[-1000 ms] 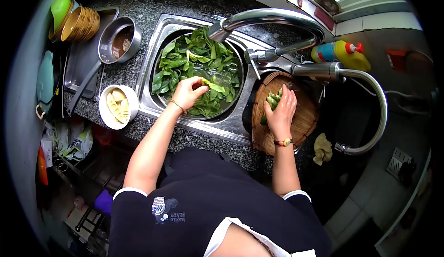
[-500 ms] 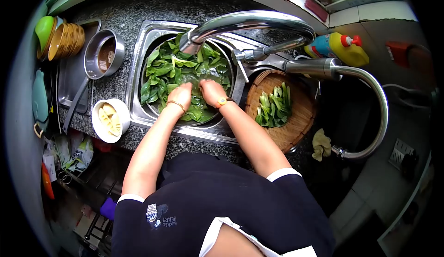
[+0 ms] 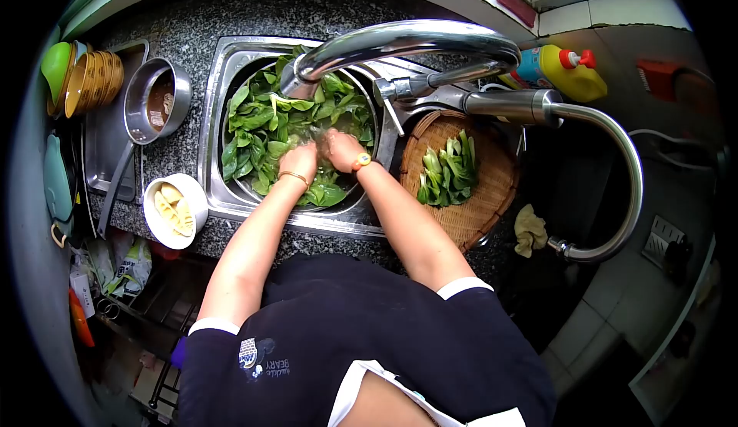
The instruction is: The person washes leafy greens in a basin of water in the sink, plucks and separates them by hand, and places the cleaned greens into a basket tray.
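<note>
Leafy greens [image 3: 250,119] float in water in a round metal basin set in the left sink [image 3: 211,146]. My left hand [image 3: 300,161] dips among the leaves near the basin's middle. Just to its right is my right hand [image 3: 341,150], also partly in the water. The fingers of both hands are hidden by water and leaves, so what they hold cannot be made out. A small bunch of greens [image 3: 450,172] lies on the round woven tray [image 3: 493,189] at the right.
The curved faucet [image 3: 400,36] arches over the basin. A white bowl with yellowish pieces [image 3: 175,210], a saucepan [image 3: 137,116] and stacked bowls [image 3: 94,83] stand at the left. A yellow bottle [image 3: 573,73], a sprayer hose [image 3: 634,181] and a cloth [image 3: 530,231] are at the right.
My right hand has left the greens on the woven tray and moved left into the basin beside my left hand. The whole view has shifted somewhat.
</note>
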`<state>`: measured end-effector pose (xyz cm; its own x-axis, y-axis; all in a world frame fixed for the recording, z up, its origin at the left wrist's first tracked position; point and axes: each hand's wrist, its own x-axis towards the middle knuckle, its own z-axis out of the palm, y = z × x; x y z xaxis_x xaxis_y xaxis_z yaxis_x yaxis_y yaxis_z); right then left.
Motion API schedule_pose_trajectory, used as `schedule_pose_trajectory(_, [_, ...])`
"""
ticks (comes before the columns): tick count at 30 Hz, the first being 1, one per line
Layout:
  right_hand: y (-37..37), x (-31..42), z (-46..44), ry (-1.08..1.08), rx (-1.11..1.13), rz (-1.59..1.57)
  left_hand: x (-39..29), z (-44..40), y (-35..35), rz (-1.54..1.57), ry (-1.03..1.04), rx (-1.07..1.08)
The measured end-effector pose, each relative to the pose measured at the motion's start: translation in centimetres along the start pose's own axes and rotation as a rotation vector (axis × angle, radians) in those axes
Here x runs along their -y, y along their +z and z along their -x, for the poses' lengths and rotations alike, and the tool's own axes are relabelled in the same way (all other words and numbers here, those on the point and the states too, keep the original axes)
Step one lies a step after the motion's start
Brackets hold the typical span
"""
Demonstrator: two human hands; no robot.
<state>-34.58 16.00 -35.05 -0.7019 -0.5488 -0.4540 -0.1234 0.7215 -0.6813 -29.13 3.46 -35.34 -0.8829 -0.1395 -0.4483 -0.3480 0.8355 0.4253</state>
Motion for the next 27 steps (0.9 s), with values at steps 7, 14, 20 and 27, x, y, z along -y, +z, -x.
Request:
schedule_pose_trajectory(7, [-2.5, 2.8, 1.2, 0.266, -0.047, -0.990, -1.5, -1.2, -0.9, 1.316, -0.152, -0.143])
schedule_pose_trajectory(14, [-3.5, 3.9, 0.9, 0.189, -0.112, -1.049, -1.6, -0.3, -5.6, 1.320, 0.016, -0.022])
schedule_pose_trajectory(20, [-4.1, 2.7, 0.4, -0.076, -0.222, -0.323, 2.7, 2.0, -5.0, 0.619, 0.154, 0.097])
schedule_pose_trajectory(27, [-1.6, 4.6, 3.3, -0.334, 0.100, -0.145, 2.8, 6.5, -5.0, -0.172, 0.356, -0.029])
